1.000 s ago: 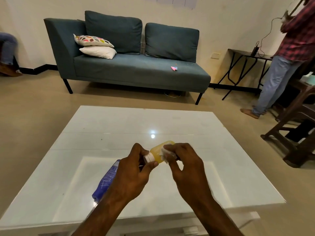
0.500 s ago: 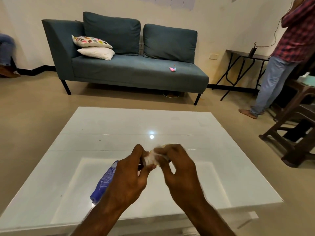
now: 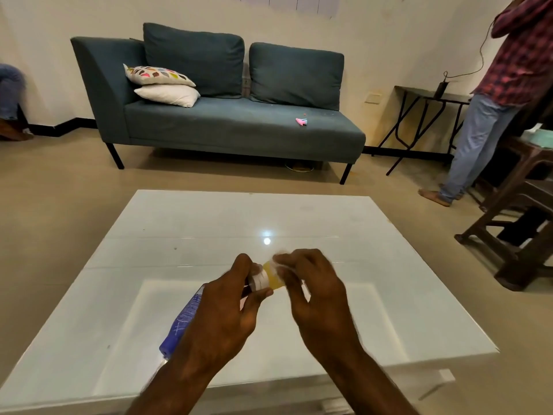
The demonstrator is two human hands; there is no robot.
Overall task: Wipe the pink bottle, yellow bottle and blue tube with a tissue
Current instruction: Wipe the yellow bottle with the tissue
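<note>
over the near half of the white glass table, going from left to right, the blue tube is seen first, lying flat on the glass and partly hidden under the left forearm. next, the left hand is closed in a pinch around the white cap end of the yellow bottle, which is held on its side above the table. the bottle's body is gripped by the right hand, whose fingers are curled around it with a tissue pressed between fingertips and plastic; that hand and the tissue are blurred, so the exact fold of the tissue cannot be told. the pink bottle is not seen anywhere on the table; a small pink object on the sofa is too small to be identified.

the yellow bottle is judged to be the item being wiped, with the tube not yet picked up. the bottle could be twisted out of the light cap-end pinch if the rubbing is done hard, and could be dropped onto the glass. the cap could be loosened by the turning and the contents spilled. the tube could be nudged off the near edge by the left forearm
</note>
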